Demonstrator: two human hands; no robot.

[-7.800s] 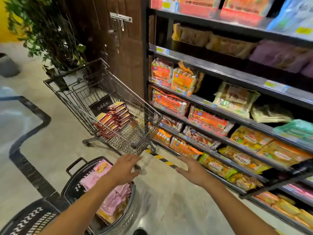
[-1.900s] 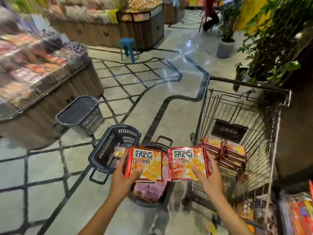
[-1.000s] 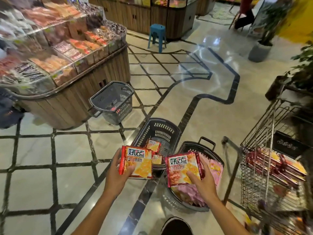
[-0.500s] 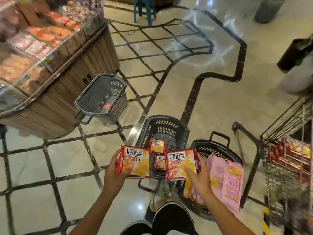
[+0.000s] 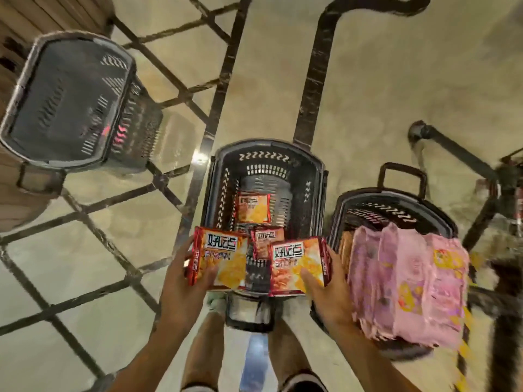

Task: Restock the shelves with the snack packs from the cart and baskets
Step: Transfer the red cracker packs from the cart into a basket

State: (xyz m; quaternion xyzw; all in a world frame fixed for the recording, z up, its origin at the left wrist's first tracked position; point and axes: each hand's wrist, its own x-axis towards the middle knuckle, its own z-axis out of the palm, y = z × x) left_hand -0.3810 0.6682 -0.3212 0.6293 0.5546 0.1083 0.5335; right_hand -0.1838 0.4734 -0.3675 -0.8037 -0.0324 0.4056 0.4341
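My left hand [image 5: 185,281] grips a red-and-orange snack pack [image 5: 223,257] by its left edge. My right hand [image 5: 325,290] grips a second pack of the same kind [image 5: 297,261] by its right edge. Both packs hang over the near end of a dark plastic basket [image 5: 317,176] on the floor. Two more of these packs [image 5: 253,207] lie inside that basket. To the right, another dark basket [image 5: 396,202] holds several pink snack packs [image 5: 407,284].
A third dark basket [image 5: 68,100] stands at the left beside a wooden display counter [image 5: 17,21]. The black frame of the shopping cart [image 5: 458,148] reaches in at the right edge. My legs and shoes show at the bottom. The floor is tiled stone.
The view has tilted down onto the baskets. Both hands, each still gripping its pack, have come lower and closer to the middle basket.
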